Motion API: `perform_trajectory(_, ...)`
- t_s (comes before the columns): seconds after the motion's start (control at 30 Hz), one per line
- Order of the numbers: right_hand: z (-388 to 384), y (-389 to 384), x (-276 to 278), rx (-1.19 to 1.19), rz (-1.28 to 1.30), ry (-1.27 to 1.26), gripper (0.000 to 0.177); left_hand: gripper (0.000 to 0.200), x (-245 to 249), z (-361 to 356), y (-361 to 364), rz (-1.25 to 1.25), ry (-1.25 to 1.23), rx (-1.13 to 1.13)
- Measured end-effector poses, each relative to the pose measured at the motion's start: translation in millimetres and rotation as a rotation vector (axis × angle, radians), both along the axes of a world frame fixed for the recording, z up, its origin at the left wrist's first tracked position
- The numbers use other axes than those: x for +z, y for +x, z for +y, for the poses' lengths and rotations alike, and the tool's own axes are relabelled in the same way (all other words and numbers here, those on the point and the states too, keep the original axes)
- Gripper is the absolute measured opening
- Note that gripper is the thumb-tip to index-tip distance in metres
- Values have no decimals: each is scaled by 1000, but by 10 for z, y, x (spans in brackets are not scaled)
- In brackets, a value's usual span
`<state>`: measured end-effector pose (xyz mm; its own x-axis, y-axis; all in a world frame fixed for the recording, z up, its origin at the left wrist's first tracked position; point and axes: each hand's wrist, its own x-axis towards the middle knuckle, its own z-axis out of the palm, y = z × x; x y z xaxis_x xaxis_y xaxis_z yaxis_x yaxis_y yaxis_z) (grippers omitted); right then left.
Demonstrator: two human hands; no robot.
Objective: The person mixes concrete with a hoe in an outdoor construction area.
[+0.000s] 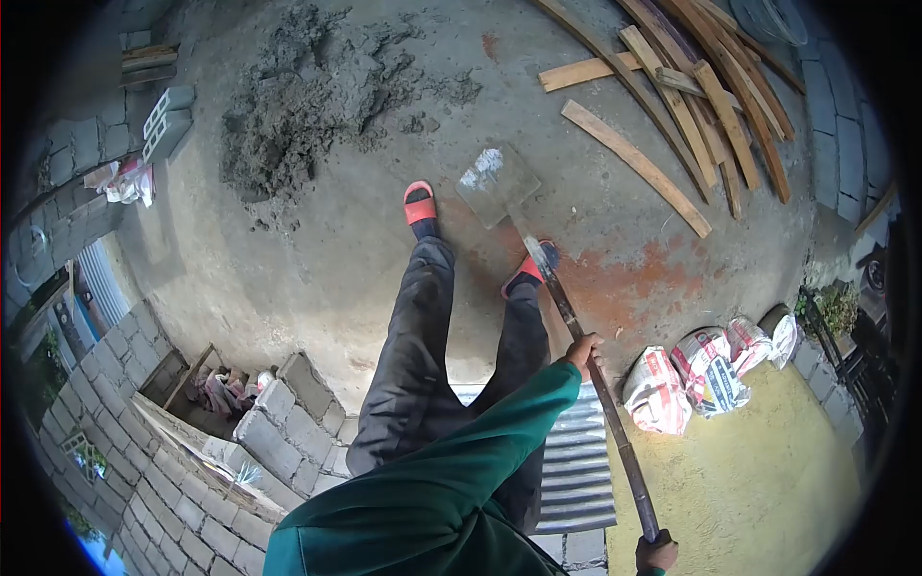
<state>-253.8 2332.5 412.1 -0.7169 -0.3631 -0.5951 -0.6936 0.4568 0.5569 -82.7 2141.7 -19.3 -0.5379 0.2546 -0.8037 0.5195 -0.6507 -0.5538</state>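
Note:
A long-handled shovel runs diagonally through the middle of the head view. Its flat, grey-smeared blade [498,185] is low over or on the concrete floor, between and just beyond my feet. My left hand [583,355], at the end of a green sleeve, is wrapped round the dark pole handle [615,422] partway along it. Near the handle's rear end my right hand [656,554] grips it, partly cut off by the frame's bottom edge. A heap of wet grey mortar [307,106] lies to the left of the blade, apart from it.
Loose wooden boards [711,106] are piled at the upper right. Several filled sacks [658,389] stand to the right of the handle. Corrugated metal sheet [576,461] lies below my legs. Block walls [279,432] border the lower left, and a hollow block [168,120] stands left of the mortar.

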Motion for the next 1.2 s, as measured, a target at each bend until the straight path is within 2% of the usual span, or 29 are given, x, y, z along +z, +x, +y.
perform_trajectory(0.07, -460, 139, -864, 27, -118, -7, 21, 31, -607, -670, 705, -47, -125, 37)
perform_trajectory(0.1, -964, 456, -1352, 78, -225, -122, 23, 23, -934, -1197, 1259, -64, -130, 101)
perform_trajectory(0.13, -1441, 818, -1877, 142, -255, -141, 25, 24, -1269, -1752, 1839, -207, -244, 102)
perform_trajectory(0.17, -1877, 1185, -2314, 171, -419, -267, 26, 24, -1595, -2341, 2486, -271, -239, 47)
perform_trajectory(0.2, -2034, 1442, -2348, 179, -387, -225, 26, 24, -1606, -2346, 2609, -274, -228, 44)
perform_trajectory(0.27, -2287, 1619, -2667, 191, -347, -252, 26, 25, -1654, -2877, 2749, -370, -350, 78)
perform_trajectory(0.33, -2010, 1709, -2485, 247, -328, -256, 25, 25, -1447, -2284, 2856, -411, -306, 76)
perform_trajectory(0.4, -1686, 1746, -2349, 273, -336, -277, 27, 25, -1423, -2533, 2925, -351, -366, 101)
perform_trajectory(0.47, -1380, 1849, -2099, 327, -250, -255, 27, 25, -1007, -1951, 2927, -278, -247, 130)
perform_trajectory(0.63, -1007, 1740, -1357, 276, -258, -190, 25, 26, -84, -1747, 3014, -232, -196, 226)
perform_trajectory(0.7, -1021, 1771, -1184, 279, -264, -192, 22, 20, 386, -1785, 3189, -392, -133, 154)
perform_trajectory(0.73, -1020, 1785, -1127, 281, -275, -185, 21, 20, 507, -1723, 3307, -396, -139, 154)
perform_trajectory(0.8, -1086, 1774, -1206, 278, -362, -179, 22, 12, 548, -1660, 3567, -710, -158, 61)
perform_trajectory(0.83, -1131, 1756, -1278, 270, -444, -153, 23, 12, 573, -1691, 3699, -735, -160, 76)
perform_trajectory(0.87, -1336, 1743, -1363, 14, -530, 3, 27, 11, 690, -1734, 3827, -871, -148, -2)
perform_trajectory(0.9, -1557, 1754, -1478, -108, -669, -1, 35, 10, 757, -1810, 3959, -1004, -141, -83)
perform_trajectory(0.97, -1674, 1592, -2065, -159, -992, 26, 33, 14, 669, -2001, 4234, -1123, -133, -179)
perform_trajectory(1.03, -2898, 1950, -2175, -524, -1128, 388, 30, 18, 247, -2186, 4622, -1249, -255, -357)
perform_trajectory(1.07, -3187, 2042, -2375, -610, -1226, 436, 30, 34, 223, -2467, 4769, -1297, -247, -619)
perform_trajectory(1.1, -3386, 2073, -2542, -700, -1318, 489, 29, 36, 382, -2815, 4791, -1362, -245, -745)
perform_trajectory(1.17, -3876, 1999, -2486, -676, -1390, 525, 29, 35, 414, -3136, 4794, -1369, -220, -759)
perform_trajectory(1.2, -4072, 1905, -2501, -654, -1462, 539, 30, 31, 307, -3182, 4793, -1396, -301, -736)
